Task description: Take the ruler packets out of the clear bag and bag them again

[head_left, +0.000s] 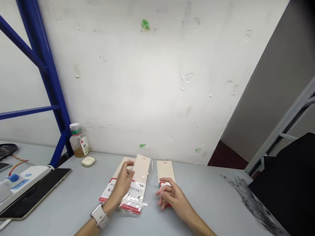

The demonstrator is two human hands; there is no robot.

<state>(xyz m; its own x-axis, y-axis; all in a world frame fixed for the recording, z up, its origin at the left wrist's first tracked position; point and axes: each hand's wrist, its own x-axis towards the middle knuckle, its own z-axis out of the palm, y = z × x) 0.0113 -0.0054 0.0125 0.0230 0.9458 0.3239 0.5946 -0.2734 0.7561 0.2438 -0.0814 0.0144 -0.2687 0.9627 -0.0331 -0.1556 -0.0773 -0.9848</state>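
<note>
Cream card (140, 170) poking out of a clear plastic sleeve (133, 200): is that what the left hand (120, 186) has?

Yes, its fingers (130, 165) pinch the card's left edge, though I can't tell how firmly. A white smartwatch (99, 215) sits on that wrist.

What's under the sleeve?

A flat cream-and-red pack (106, 193) lies partly beneath it, printed with a large 4.

And the right hand (171, 195)?

It's curled over the lower end of a second pack (166, 172), also cream and red, which lies just to the right of the sleeve. Whether that's a grip or only a rest, I can't tell.

All of this is on the table?

Yes, a grey table (204, 193), set against a scuffed white wall (152, 82). Farther back, near the wall, stand a plastic bottle (78, 142) holding brownish liquid and, just beside it, a small cream case (88, 161).

And off to the left?

A blue steel shelf upright (46, 82) rises there. On the table below it lie a dark tablet (36, 193) with a gold rim and a white power strip (24, 178) with blue parts.
</note>
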